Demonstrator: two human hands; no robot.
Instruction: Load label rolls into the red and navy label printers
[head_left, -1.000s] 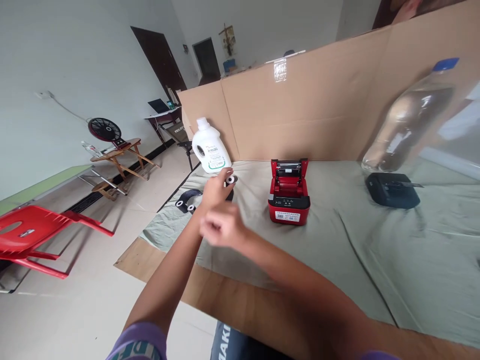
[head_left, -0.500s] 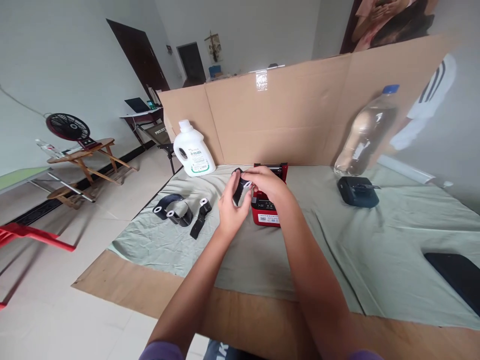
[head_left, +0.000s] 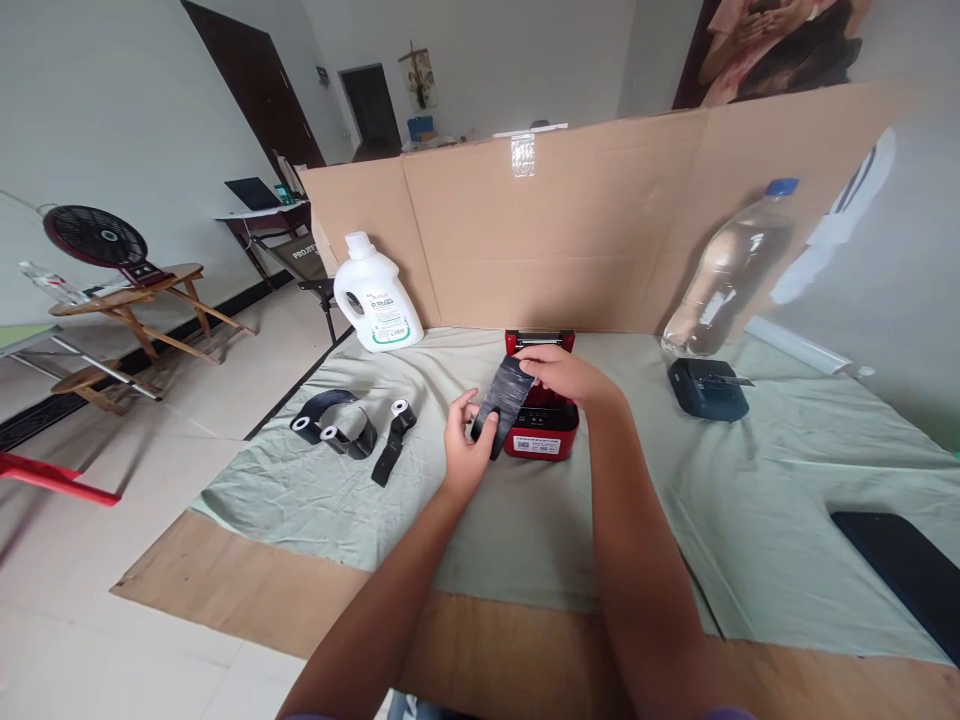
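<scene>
A black ribbon roll is stretched between my hands, a strip of it drawn out flat and shiny. Its lower end is gripped by my left hand, thumb pressed on the front. My right hand pinches the upper end. Just behind it stands a red printer with its lid raised, partly covered by the ribbon and my right hand. To the left on the cloth lie a large looped black ribbon with white cores and a smaller black ribbon roll with a loose tail.
A white detergent bottle stands at the back left before a cardboard screen. On the right are a clear plastic bottle, a dark box-shaped device and a black phone-like slab. Green cloth covers the wooden table.
The ribbon, bunched between my hands before, is now pulled out into a flat strip. My right hand has moved right and my left hand slightly down. The view has shifted a little.
</scene>
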